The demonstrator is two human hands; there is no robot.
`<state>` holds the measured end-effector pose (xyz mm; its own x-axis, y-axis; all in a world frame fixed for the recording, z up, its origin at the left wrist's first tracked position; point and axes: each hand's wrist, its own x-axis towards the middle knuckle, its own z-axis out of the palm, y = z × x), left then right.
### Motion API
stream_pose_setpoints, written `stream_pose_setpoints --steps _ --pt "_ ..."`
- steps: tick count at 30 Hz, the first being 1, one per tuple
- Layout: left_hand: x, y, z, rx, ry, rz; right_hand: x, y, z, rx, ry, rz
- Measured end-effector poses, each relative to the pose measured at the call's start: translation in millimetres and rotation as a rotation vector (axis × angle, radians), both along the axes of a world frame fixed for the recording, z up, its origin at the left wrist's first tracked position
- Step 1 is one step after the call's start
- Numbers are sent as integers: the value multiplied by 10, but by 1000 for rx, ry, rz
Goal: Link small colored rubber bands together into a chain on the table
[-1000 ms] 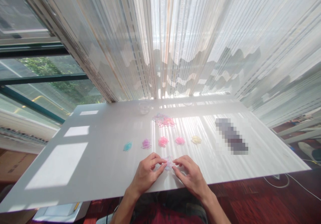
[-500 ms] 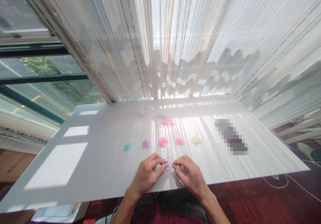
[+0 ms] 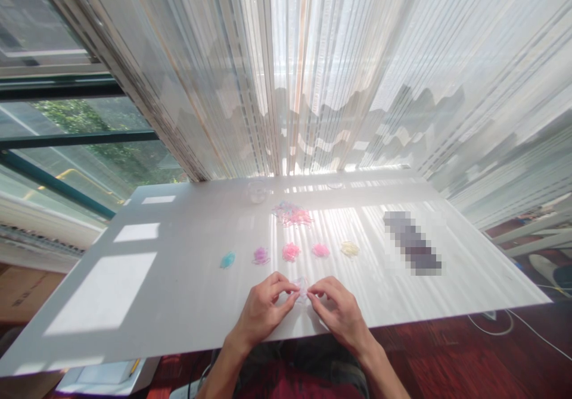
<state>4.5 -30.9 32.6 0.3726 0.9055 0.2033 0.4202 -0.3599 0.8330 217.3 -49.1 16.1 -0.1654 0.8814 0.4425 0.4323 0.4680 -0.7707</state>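
At the near edge of the white table [image 3: 187,304], my left hand [image 3: 270,304] and my right hand [image 3: 335,305] face each other, fingertips pinched. Between them lies a small pale lilac pile [image 3: 301,290] of thin pieces, touched by both hands' fingertips; what each pinch holds is too small to make out. Beyond the hands runs a row of small piles: teal [image 3: 227,260], purple [image 3: 261,256], hot pink [image 3: 291,252], light pink [image 3: 320,250] and pale yellow [image 3: 350,249]. Behind the row is a larger mixed pile [image 3: 292,214] of pink and bluish pieces.
A clear round container [image 3: 257,192] stands at the back of the table, with a clear lid-like disc [image 3: 335,185] to its right. A pixelated dark object [image 3: 413,244] lies at the right. Striped sheer curtains [image 3: 304,77] hang behind the far edge.
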Motion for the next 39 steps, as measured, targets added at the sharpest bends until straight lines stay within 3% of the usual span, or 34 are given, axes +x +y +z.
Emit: stream_pose_setpoints --steps 15,23,28,39 --pt "-64 47 9 87 41 22 -25 13 -31 -86 45 -16" --pt "-91 407 62 277 292 251 -11 20 -27 -160 25 -53" --pt "-13 558 17 265 415 312 -22 30 -7 -149 17 -57" --pt "25 580 9 226 439 283 -12 51 36 -161 41 -64"
